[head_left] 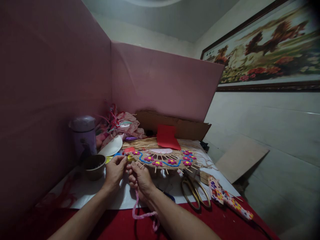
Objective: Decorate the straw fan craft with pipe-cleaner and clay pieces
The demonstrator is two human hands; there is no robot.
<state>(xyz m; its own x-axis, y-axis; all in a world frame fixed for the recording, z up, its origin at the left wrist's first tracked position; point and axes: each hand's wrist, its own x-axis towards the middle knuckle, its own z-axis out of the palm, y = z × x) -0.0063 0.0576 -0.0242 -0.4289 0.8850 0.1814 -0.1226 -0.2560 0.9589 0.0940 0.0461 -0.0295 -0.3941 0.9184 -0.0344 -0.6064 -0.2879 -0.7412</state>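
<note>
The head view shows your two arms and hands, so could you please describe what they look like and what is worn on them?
The left hand and right hand are ungloved. The left forearm and right forearm are bare, with no sleeve, watch or bracelet in view. Whether a finger carries a ring is too small to tell.

The single view looks from the wearer's head, on the near side of the table (120, 227), forward and slightly down towards its far edge. It is wide: the left hand (113, 171) and right hand (141, 178) are close, the back pink panel (165, 83), framed picture (265, 50) and ceiling (175, 20) farther off.
</note>
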